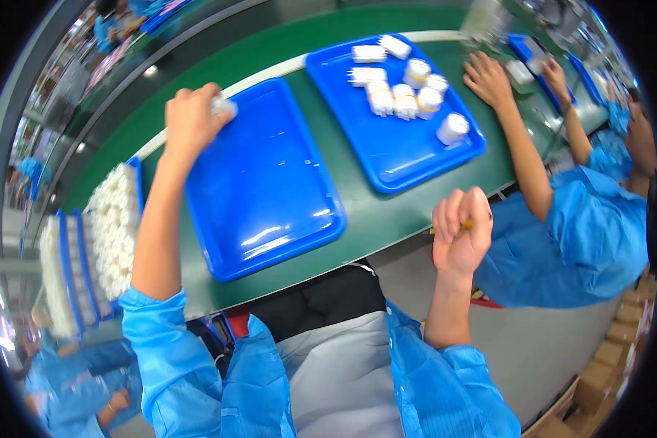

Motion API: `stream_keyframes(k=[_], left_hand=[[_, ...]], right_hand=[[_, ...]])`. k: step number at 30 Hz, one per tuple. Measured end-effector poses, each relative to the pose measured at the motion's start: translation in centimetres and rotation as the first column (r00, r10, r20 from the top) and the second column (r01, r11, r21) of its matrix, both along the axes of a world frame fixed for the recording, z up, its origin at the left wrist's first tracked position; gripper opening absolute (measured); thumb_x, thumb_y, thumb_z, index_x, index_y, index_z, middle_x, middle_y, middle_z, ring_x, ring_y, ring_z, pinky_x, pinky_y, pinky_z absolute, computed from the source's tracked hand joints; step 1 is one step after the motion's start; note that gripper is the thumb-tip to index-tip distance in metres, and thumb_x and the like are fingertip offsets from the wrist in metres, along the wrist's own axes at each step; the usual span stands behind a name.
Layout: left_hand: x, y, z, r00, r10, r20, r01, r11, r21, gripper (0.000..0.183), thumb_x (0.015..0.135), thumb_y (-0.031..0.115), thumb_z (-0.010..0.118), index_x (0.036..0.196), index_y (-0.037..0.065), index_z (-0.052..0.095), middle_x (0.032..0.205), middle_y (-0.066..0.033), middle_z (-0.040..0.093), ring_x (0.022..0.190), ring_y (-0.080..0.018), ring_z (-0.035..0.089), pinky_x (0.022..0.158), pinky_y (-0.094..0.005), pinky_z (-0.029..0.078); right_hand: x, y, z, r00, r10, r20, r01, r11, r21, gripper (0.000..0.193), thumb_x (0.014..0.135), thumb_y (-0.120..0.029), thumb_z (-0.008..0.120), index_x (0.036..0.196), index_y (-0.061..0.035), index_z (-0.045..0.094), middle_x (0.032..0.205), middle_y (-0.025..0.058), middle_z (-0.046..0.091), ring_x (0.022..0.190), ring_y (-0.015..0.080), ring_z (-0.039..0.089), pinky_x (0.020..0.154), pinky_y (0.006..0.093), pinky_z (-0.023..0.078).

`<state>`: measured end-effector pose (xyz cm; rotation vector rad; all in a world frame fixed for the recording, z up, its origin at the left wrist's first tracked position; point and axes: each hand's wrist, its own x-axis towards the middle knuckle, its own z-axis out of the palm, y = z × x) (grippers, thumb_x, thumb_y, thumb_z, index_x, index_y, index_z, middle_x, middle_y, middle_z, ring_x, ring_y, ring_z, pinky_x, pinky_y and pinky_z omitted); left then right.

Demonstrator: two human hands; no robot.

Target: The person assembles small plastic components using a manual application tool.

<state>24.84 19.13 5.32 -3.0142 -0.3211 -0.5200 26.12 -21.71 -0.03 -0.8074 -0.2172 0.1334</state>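
Observation:
My left hand (190, 120) is closed on a small white plastic part (223, 106) above the far left corner of a blue tray (266, 175). Most of that part is hidden by my fingers. My right hand (461, 223) is raised in a fist around a thin yellow thing, of which only small bits show, so its kind is unclear. Beyond it lies a second blue tray (387, 164). Several white cylindrical parts (405, 101) with prongs stand or lie in that one, with a lone white part (453, 128) nearer its right side.
The green worktop (372, 226) curves along under the trays. At the left stand blue trays packed with white parts (114, 226). On the right, a co-worker's hand (489, 79) rests near the second tray. Cardboard boxes (598, 372) line the lower right floor.

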Motion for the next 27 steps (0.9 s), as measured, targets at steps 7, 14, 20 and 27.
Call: stream_keyframes(k=[7, 14, 20, 27], left_hand=[[0.9, 1.5, -1.4, 0.989, 0.083, -0.124, -0.072, 0.994, 0.086, 0.034, 0.071, 0.026, 0.074, 0.099, 0.009, 0.066, 0.098, -0.0116, 0.068, 0.099, -0.0321, 0.060, 0.090, -0.0450, 0.042], [1.5, 1.4, -2.7, 0.993, 0.093, -0.078, -0.097, 0.994, -0.051, 0.041, 0.073, 0.027, 0.076, 0.108, 0.009, 0.061, 0.100, -0.0115, 0.068, 0.099, -0.0317, 0.059, 0.092, -0.0448, 0.040], [-0.8, -0.1, -2.1, 0.979, 0.039, 0.199, -0.077, 0.979, 0.187, 0.054, 0.073, 0.027, 0.076, 0.121, 0.009, 0.058, 0.119, -0.0172, 0.060, 0.112, -0.0347, 0.055, 0.101, -0.0461, 0.037], [-5.8, -15.6, 1.6, 0.911, -0.286, 0.297, 0.406, 0.501, -0.764, 0.065, 0.073, 0.017, 0.075, 0.132, 0.004, 0.052, 0.134, -0.0136, 0.053, 0.128, -0.0290, 0.048, 0.110, -0.0392, 0.035]], right_hand=[[7.8, -2.8, 0.3, 0.885, -0.198, 0.422, 0.457, 0.539, -0.707, 0.016, 0.086, -0.012, 0.069, 0.086, 0.0021, 0.061, 0.074, 0.0039, 0.060, 0.072, 0.0107, 0.058, 0.066, 0.0265, 0.047], [11.9, -2.1, 1.7, 0.829, 0.180, 0.529, 0.553, -0.120, -0.825, 0.052, 0.077, -0.034, 0.072, 0.124, -0.0155, 0.059, 0.111, 0.0098, 0.065, 0.097, 0.0289, 0.066, 0.083, 0.0406, 0.052], [11.8, -1.8, 0.0, 0.805, -0.026, 0.593, 0.545, 0.427, -0.722, 0.038, 0.079, -0.019, 0.073, 0.112, -0.0050, 0.061, 0.084, 0.0086, 0.064, 0.073, 0.0200, 0.064, 0.063, 0.0343, 0.051], [1.3, 1.3, -0.2, 0.932, 0.341, -0.127, -0.327, 0.938, 0.115, 0.039, 0.099, -0.034, 0.053, 0.122, -0.0024, 0.055, 0.078, 0.0074, 0.064, 0.039, 0.0048, 0.035, 0.040, 0.0202, 0.028]])
